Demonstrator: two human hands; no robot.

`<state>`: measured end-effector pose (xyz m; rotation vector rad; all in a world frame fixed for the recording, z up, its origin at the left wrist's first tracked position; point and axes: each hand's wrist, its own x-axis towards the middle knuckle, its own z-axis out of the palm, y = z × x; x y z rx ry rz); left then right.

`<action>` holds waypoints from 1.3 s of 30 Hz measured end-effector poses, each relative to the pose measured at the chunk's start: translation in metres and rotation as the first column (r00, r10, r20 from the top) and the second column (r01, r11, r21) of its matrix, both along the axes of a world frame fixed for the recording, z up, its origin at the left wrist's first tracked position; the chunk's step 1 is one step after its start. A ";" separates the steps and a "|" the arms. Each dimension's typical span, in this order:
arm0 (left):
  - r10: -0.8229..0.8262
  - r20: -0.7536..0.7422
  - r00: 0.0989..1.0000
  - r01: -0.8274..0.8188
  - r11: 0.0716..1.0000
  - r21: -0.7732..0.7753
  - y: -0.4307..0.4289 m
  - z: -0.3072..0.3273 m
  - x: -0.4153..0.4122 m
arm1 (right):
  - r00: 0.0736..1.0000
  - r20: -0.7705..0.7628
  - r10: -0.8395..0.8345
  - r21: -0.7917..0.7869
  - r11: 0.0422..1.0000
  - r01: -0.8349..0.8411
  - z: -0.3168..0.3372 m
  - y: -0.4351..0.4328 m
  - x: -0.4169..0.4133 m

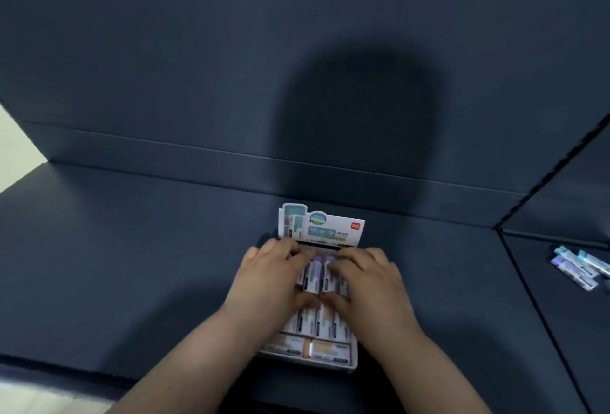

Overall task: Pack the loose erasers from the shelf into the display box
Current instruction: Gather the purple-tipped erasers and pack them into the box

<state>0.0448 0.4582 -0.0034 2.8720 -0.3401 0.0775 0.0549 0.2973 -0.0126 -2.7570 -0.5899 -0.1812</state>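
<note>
A single wide-angle view looks forward and steeply down from the person's head, close above the dark blue matte shelf (pixel 132 248). It faces the shelf's upright dark back panel (pixel 231 50), both forearms entering from the bottom edge. The right margin is blurred, perhaps by lens distortion.

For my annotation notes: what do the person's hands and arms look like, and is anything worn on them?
The left hand and the right hand are bare: no gloves, and no rings or watch that I can see. Both forearms are uncovered, with no sleeves in view. The picture is slightly blurred.
</note>
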 end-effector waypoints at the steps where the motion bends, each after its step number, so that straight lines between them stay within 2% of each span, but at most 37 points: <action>1: -0.033 0.002 0.999 0.033 0.999 -0.009 0.002 -0.001 0.000 | 0.999 0.000 -0.035 -0.007 0.999 0.035 -0.001 0.001 -0.001; 6: -0.149 0.045 0.988 0.152 0.987 -0.048 0.011 -0.009 0.006 | 0.986 0.051 -0.158 -0.133 0.978 0.163 -0.002 0.014 -0.001; 11: -0.156 0.116 0.981 0.160 0.987 -0.029 0.010 -0.017 0.009 | 0.973 0.117 -0.197 -0.068 0.976 0.206 -0.009 0.019 -0.004; 16: -0.162 0.176 0.971 0.166 0.986 -0.010 0.012 -0.020 0.008 | 0.969 0.100 -0.225 -0.027 0.973 0.228 -0.014 0.015 -0.010; 22: -0.184 0.282 0.942 0.193 0.981 -0.003 0.006 -0.008 -0.003 | 0.942 0.039 -0.335 0.280 0.908 0.311 -0.004 0.005 -0.032; 24: -0.207 0.310 0.928 0.216 0.976 0.006 -0.005 -0.003 -0.011 | 0.940 0.033 -0.339 0.321 0.895 0.311 0.000 -0.006 -0.041; 31: -0.277 0.313 0.908 0.280 0.959 0.037 -0.077 0.004 -0.035 | 0.918 0.059 -0.393 0.323 0.877 0.355 0.009 -0.083 -0.072; 39: -0.241 0.310 0.920 0.246 0.969 0.024 -0.229 -0.004 -0.072 | 0.890 -0.021 -0.455 0.194 0.872 0.450 0.007 -0.250 -0.120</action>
